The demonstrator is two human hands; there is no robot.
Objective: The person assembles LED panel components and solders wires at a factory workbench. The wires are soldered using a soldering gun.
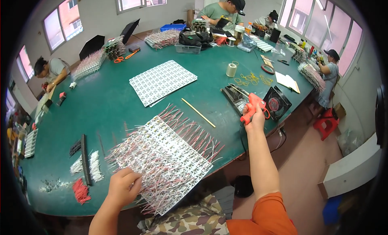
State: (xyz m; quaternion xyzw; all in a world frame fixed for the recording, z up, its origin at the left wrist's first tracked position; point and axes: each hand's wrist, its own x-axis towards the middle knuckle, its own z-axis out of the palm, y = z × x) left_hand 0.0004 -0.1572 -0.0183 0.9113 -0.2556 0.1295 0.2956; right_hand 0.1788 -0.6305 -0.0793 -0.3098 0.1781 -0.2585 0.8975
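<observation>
Orange plastic marks the glue gun [254, 107], pistol-shaped with a black cord hanging from its grip, which the right hand [255, 121] holds with fingers wrapped tight round the handle, out at the right edge of the green felt-like tabletop [109, 97]. Just beyond it stand a black metal stand [233, 95] and a square black fan [276, 103]. The left hand [123, 186] rests at the near edge, fingers curled down onto the corner of a white panel of circuit strips [169, 162], a flat rectangular sheet bristling with thin red and white wires. A slim wooden stick [198, 112] lies just past that panel, apart from it. Farther up lies a second white panel [161, 81], flat and bare of wires. Left of the near panel sit a black bar [84, 158] and loose red wire bundles [80, 191].
</observation>
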